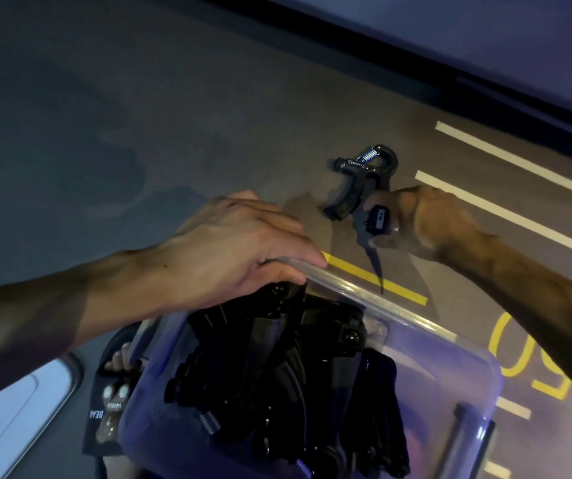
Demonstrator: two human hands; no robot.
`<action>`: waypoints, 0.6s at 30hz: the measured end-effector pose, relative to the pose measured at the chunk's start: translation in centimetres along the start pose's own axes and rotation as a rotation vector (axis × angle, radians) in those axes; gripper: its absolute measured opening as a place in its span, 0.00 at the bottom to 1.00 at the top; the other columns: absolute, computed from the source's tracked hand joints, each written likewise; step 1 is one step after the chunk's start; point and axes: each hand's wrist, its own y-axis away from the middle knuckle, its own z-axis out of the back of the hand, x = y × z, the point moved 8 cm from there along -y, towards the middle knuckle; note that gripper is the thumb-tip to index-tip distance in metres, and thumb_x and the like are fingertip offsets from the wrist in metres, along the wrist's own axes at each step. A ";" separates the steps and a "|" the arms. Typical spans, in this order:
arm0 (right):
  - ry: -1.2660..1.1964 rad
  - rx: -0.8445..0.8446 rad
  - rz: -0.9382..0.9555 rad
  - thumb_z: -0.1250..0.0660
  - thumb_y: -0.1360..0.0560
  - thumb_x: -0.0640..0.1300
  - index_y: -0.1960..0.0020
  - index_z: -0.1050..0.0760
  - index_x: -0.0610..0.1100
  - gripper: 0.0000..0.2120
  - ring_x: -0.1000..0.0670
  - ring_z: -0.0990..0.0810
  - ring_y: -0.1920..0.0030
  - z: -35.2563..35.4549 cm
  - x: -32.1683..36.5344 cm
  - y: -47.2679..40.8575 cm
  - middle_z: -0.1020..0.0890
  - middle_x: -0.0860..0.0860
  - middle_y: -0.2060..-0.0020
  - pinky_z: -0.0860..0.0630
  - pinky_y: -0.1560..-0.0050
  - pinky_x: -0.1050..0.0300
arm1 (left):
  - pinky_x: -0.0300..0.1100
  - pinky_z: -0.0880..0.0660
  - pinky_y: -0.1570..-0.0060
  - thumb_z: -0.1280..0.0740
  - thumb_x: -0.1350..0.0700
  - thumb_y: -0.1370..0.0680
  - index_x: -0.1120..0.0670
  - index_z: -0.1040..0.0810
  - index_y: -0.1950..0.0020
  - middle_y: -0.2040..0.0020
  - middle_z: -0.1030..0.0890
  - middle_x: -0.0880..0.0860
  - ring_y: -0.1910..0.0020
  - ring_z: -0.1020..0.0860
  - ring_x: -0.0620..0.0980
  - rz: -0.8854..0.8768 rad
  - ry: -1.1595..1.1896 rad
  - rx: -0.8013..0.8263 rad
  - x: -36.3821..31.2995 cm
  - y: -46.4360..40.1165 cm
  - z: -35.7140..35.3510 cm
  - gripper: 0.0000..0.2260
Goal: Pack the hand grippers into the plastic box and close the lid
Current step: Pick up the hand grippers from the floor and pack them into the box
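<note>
A clear plastic box (412,319) sits open on the grey floor, filled with several black hand grippers (277,368). My left hand (239,243) rests on the box's far rim, fingers curled over its edge. My right hand (422,223) is closed around one handle of a black hand gripper (364,181) with a metal spring, held just above the floor beyond the box. A small black counter on that gripper shows between my fingers.
White tape lines (498,209) and yellow markings (381,281) run across the floor to the right. A dark wall base (415,63) crosses the top. A black sandal with a foot (111,402) lies at the box's left, and a white object (11,420) fills the lower-left corner.
</note>
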 end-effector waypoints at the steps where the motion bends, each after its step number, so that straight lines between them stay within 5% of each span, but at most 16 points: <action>1: -0.022 -0.041 0.023 0.28 0.29 0.59 0.36 0.28 0.56 0.23 0.41 0.21 0.48 1.0 0.3 0.4 0.19 0.48 0.47 0.24 0.54 0.51 | 0.50 0.24 0.53 0.30 0.46 0.22 0.45 0.15 0.41 0.53 0.16 0.43 0.55 0.18 0.48 -0.009 -0.010 0.009 -0.1 0.0 0.0 0.11; 9: -0.252 -0.370 0.046 0.33 0.24 0.52 0.45 0.21 0.48 0.11 0.39 0.18 0.60 9.0 -1.3 4.6 0.15 0.45 0.58 0.21 0.57 0.46 | 0.45 0.29 0.52 0.31 0.45 0.23 0.44 0.15 0.43 0.55 0.17 0.42 0.55 0.18 0.49 0.074 -0.101 -0.061 2.2 -0.5 2.5 0.11; 12: -0.337 -0.417 0.004 0.35 0.21 0.51 0.47 0.22 0.46 0.10 0.51 0.19 0.70 10.6 -2.1 6.8 0.17 0.48 0.69 0.20 0.57 0.46 | 0.46 0.28 0.50 0.30 0.46 0.22 0.45 0.15 0.42 0.56 0.19 0.43 0.53 0.18 0.53 0.161 -0.153 -0.066 4.2 -1.3 4.6 0.11; 18: -0.474 -0.647 0.057 0.42 0.20 0.61 0.42 0.25 0.54 0.15 0.55 0.16 0.69 16.4 -2.1 14.0 0.15 0.53 0.65 0.18 0.69 0.50 | 0.53 0.28 0.42 0.32 0.48 0.20 0.46 0.18 0.37 0.41 0.17 0.48 0.44 0.21 0.56 0.120 -0.318 -0.053 2.9 -2.2 7.0 0.13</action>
